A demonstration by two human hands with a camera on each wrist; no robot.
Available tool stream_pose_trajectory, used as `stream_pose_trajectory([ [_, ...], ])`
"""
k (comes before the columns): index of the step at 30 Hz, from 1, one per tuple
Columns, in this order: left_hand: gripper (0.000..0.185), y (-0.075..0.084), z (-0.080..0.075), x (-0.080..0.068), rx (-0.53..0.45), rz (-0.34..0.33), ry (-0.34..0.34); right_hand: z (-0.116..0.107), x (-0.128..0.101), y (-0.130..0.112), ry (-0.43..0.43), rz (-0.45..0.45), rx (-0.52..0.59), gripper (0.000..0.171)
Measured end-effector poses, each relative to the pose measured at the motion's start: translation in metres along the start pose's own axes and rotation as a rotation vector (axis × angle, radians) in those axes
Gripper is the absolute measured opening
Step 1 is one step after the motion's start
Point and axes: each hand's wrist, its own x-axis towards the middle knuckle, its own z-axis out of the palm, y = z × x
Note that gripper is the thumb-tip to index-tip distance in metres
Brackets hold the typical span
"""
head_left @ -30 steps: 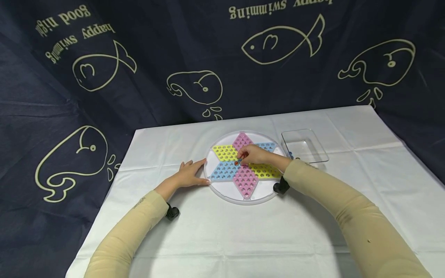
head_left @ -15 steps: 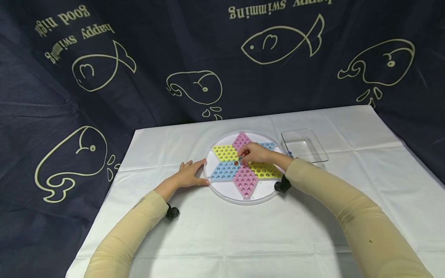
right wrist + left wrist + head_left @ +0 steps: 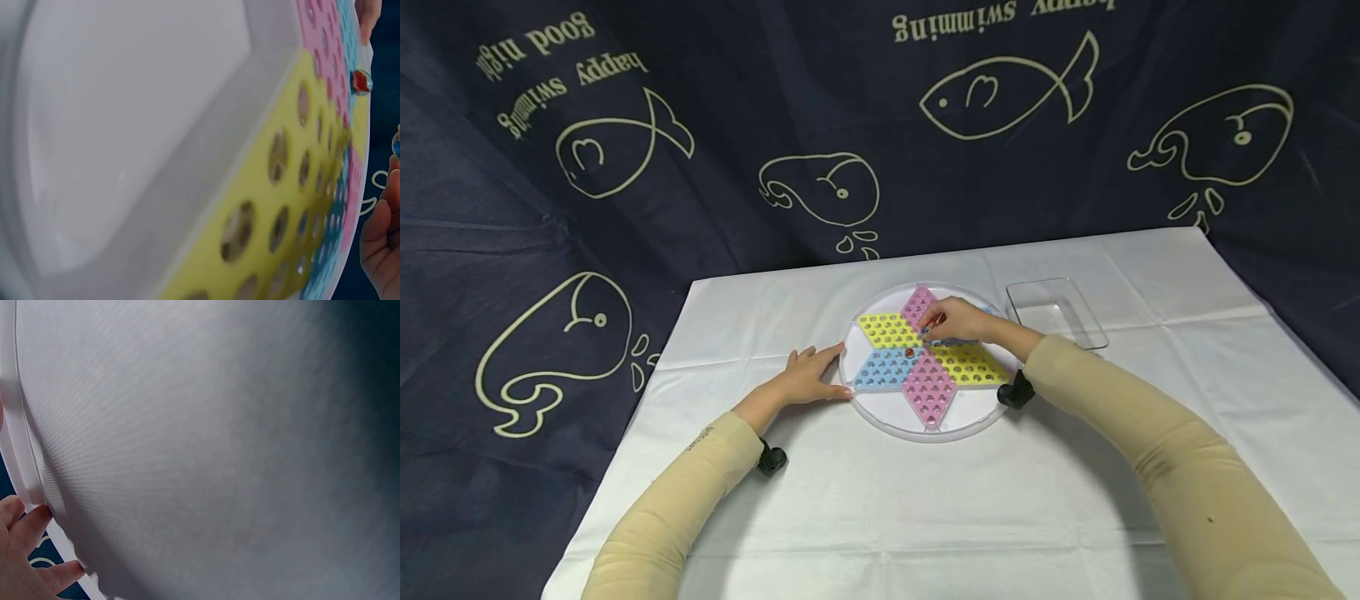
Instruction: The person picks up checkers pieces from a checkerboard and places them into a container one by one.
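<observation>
A round white Chinese checkers board [image 3: 880, 410] lies on the table, its star made of yellow, pink and blue points full of holes. A red marble [image 3: 910, 352] sits near its centre, also plain in the right wrist view. My right hand [image 3: 958, 319] is over the upper right of the star and pinches a blue marble [image 3: 924, 332] in its fingertips. In the right wrist view that marble [image 3: 396, 146] is held above the board surface. My left hand [image 3: 805, 377] rests at the board's left rim, fingers spread and touching the edge.
A clear plastic box [image 3: 1058, 310] stands right of the board, its near left part behind my right sleeve. White cloth [image 3: 850, 517] covers the table. A dark curtain [image 3: 715, 192] with fish drawings hangs behind the far edge.
My right hand has shifted slightly up and to the right from the board's centre, carrying the blue marble. The marbles seen at the box's near corner are now hidden. My left hand stays put.
</observation>
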Motion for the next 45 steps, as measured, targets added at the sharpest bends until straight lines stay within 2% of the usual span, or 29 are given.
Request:
stream_pose_trajectory([
  [11, 0.09, 0.001, 0.0, -0.001, -0.003, 0.002, -0.001, -0.022, -0.007, -0.006, 0.014, 0.036, 0.029, 0.028],
  [17, 0.09, 0.002, -0.001, -0.002, -0.002, 0.004, -0.002, -0.036, -0.01, -0.008, 0.052, 0.044, 0.016, 0.032],
  [27, 0.091, 0.003, -0.002, -0.001, 0.0, -0.003, -0.01, -0.057, -0.018, -0.009, 0.087, 0.019, 0.008, 0.032],
  [45, 0.09, 0.001, 0.001, 0.0, 0.007, 0.006, 0.007, -0.092, -0.042, 0.005, 0.199, 0.123, -0.016, 0.032],
])
